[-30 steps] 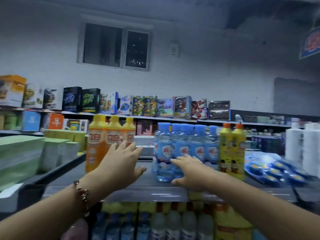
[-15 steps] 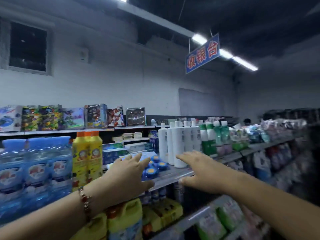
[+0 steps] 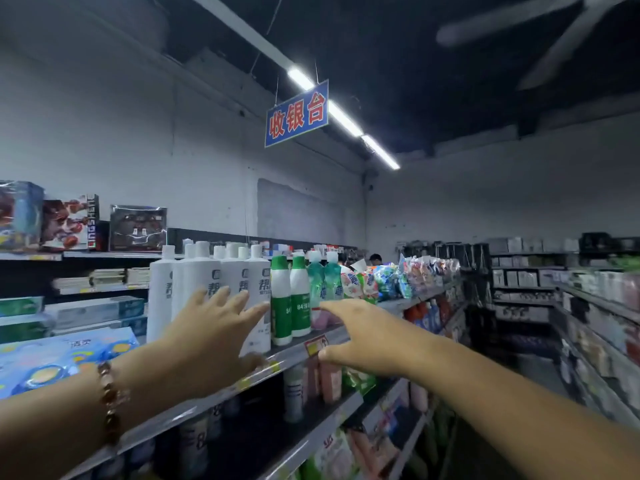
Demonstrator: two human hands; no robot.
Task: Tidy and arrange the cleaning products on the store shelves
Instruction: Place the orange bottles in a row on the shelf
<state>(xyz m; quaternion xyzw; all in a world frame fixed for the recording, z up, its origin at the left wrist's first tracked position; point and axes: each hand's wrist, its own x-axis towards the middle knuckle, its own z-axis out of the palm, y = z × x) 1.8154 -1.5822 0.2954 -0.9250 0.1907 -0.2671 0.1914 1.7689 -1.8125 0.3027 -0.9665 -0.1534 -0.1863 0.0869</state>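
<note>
Grip: both hands empty, fingers spread and straight; the left hand (image 3: 211, 337) reaches in front of the white bottles (image 3: 207, 282), contact unclear; the right hand (image 3: 367, 336) hovers just before the green-capped bottles (image 3: 291, 299).
Goods: the bottles stand upright in a tight row on the top shelf (image 3: 294, 351), near its front edge.
Handling: probably rigid plastic, smooth, heavy if full; tall bottles could topple, so hold at mid-body, not the cap.
Beyond: soft packets (image 3: 391, 278) line the shelf further along; a blue sign (image 3: 296, 113) hangs from the ceiling.
</note>
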